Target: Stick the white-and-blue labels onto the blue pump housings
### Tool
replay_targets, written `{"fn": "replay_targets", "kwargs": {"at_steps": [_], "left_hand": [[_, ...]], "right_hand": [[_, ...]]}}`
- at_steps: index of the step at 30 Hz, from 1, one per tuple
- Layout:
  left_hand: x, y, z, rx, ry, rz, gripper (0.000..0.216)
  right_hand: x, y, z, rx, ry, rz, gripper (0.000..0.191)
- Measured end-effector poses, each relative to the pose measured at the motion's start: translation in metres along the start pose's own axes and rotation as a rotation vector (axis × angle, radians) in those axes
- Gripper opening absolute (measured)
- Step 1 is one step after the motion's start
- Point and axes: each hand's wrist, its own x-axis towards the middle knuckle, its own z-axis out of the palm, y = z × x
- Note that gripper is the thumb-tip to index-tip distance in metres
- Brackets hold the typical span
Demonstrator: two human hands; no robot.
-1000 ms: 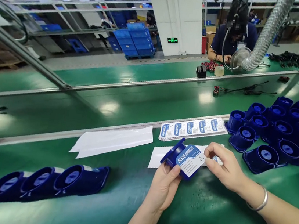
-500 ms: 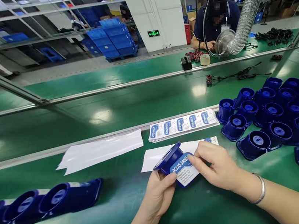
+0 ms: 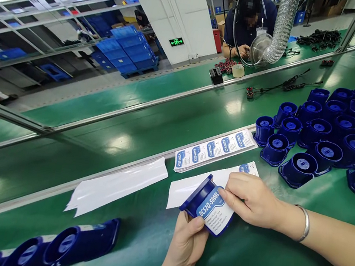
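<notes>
My left hand [image 3: 190,242] grips a dark blue plastic pump housing [image 3: 195,200] from below, thumb along its side. The housing is tilted, its wide flange up and to the left. A blue and white label [image 3: 215,213] printed "DC52Q-5000L" lies around its side. With thumb and bent fingers, my right hand [image 3: 249,200] pinches the label at its upper right edge. Behind the housing, partly hidden by it and my right hand, is a mostly bare white label sheet [image 3: 180,191] with blue print at its far end.
A stack of label sheets [image 3: 211,152] lies by the metal rail, left of many blue housings [image 3: 301,166]. White backing paper [image 3: 120,186] lies left of centre, and several housings [image 3: 82,243] stand lower left. Across the bench, a person [image 3: 250,24] works beside a flexible duct [image 3: 283,26].
The housing has turned slightly in my left hand, so more of the label faces me. My right hand stays at the label's edge. The whole view has shifted a little.
</notes>
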Motion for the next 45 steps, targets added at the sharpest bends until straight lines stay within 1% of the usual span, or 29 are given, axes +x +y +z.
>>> {"fn": "replay_targets", "kwargs": {"at_steps": [4, 6, 8, 12, 13, 15, 16, 18, 20, 21, 23, 25, 28, 30, 34, 38, 42, 45], "left_hand": [[-0.002, -0.001, -0.005, 0.002, -0.005, 0.017, 0.09], [-0.001, -0.002, -0.009, 0.009, -0.016, 0.024, 0.089], [-0.001, -0.004, -0.014, -0.003, -0.034, 0.035, 0.087], [0.002, -0.009, -0.021, -0.059, -0.125, 0.009, 0.076], [0.002, -0.008, -0.021, -0.077, -0.148, -0.007, 0.072], [0.002, -0.005, -0.016, -0.121, -0.179, -0.056, 0.06], [0.002, -0.002, -0.012, -0.15, -0.192, -0.084, 0.054], [0.002, 0.005, -0.002, -0.197, -0.22, -0.151, 0.045], [0.001, 0.01, 0.006, -0.218, -0.24, -0.218, 0.043], [0.001, 0.012, 0.01, -0.22, -0.239, -0.245, 0.044], [0.002, 0.012, 0.014, -0.216, -0.233, -0.3, 0.047], [0.002, 0.011, 0.016, -0.208, -0.258, -0.37, 0.051], [0.002, 0.008, 0.018, -0.209, -0.328, -0.478, 0.056], [0.001, 0.006, 0.02, -0.189, -0.338, -0.517, 0.058], [0.0, 0.004, 0.022, -0.07, -0.248, -0.484, 0.05], [0.001, 0.003, 0.021, 0.024, -0.178, -0.407, 0.039], [0.002, 0.004, 0.018, 0.125, -0.137, -0.337, 0.039], [0.001, 0.002, 0.017, 0.211, -0.155, -0.266, 0.042]], "right_hand": [[-0.002, -0.002, 0.006, 0.108, 0.02, 0.036, 0.035], [-0.004, -0.002, 0.01, 0.181, 0.035, 0.082, 0.036], [-0.008, 0.0, 0.017, 0.272, 0.058, 0.197, 0.035], [-0.016, 0.004, 0.034, 0.535, 0.111, 0.515, 0.043], [-0.017, 0.005, 0.038, 0.6, 0.103, 0.563, 0.045], [-0.019, 0.008, 0.044, 0.699, 0.084, 0.612, 0.047], [-0.019, 0.01, 0.045, 0.718, 0.095, 0.623, 0.047], [-0.018, 0.015, 0.043, 0.672, 0.162, 0.62, 0.049], [-0.015, 0.018, 0.036, 0.569, 0.227, 0.57, 0.049], [-0.014, 0.02, 0.032, 0.538, 0.232, 0.532, 0.05], [-0.011, 0.022, 0.024, 0.554, 0.177, 0.445, 0.05], [-0.009, 0.022, 0.019, 0.634, 0.085, 0.377, 0.048], [-0.009, 0.024, 0.016, 0.725, -0.026, 0.374, 0.044], [-0.009, 0.025, 0.017, 0.768, -0.056, 0.415, 0.044], [-0.012, 0.029, 0.022, 0.824, -0.015, 0.494, 0.045], [-0.015, 0.027, 0.026, 0.699, 0.042, 0.484, 0.041], [-0.014, 0.023, 0.031, 0.681, 0.135, 0.553, 0.05], [-0.012, 0.025, 0.035, 0.669, 0.191, 0.629, 0.057]]}}
